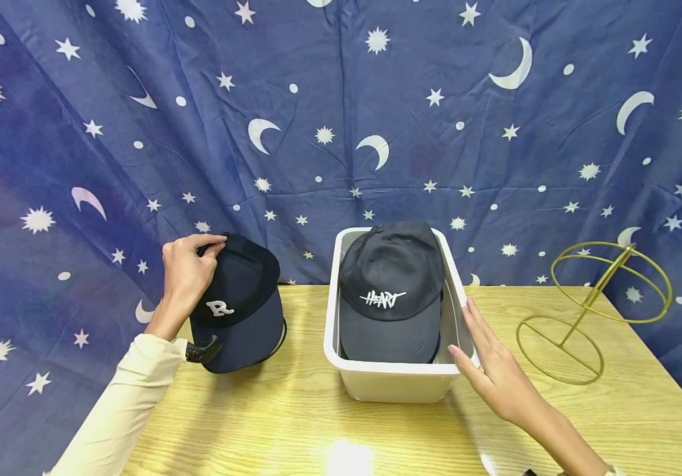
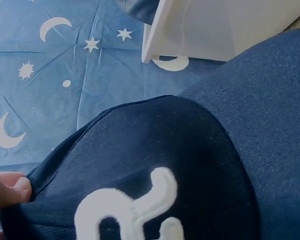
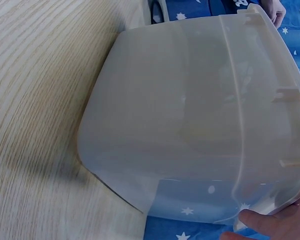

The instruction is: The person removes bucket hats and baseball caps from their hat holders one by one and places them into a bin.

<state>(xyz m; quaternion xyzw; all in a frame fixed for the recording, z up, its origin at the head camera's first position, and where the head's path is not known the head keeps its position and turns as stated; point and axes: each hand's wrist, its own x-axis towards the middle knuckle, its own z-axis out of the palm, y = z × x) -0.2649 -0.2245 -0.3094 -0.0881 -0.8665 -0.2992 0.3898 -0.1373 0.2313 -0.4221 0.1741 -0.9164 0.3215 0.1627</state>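
Note:
My left hand [image 1: 188, 271] pinches the crown of a navy baseball cap [image 1: 236, 281] that has a white letter R on its front. The cap's brim points down toward the table. In the left wrist view, thumb and fingertips [image 2: 21, 187] grip the fabric at the crown's edge. A white plastic bin [image 1: 397, 383] stands to the right, with a dark cap [image 1: 394, 271] lettered HEART inside, brim toward me. My right hand [image 1: 498, 377] rests on the bin's right rim, its fingers extended. Below that dark cap, the bin's contents are mostly hidden.
A gold wire stand [image 1: 585, 307] with a ring at top and bottom is on the table's right side. The wooden table [image 1: 275, 423] ends against a blue curtain [image 1: 317, 158] patterned with moons and stars.

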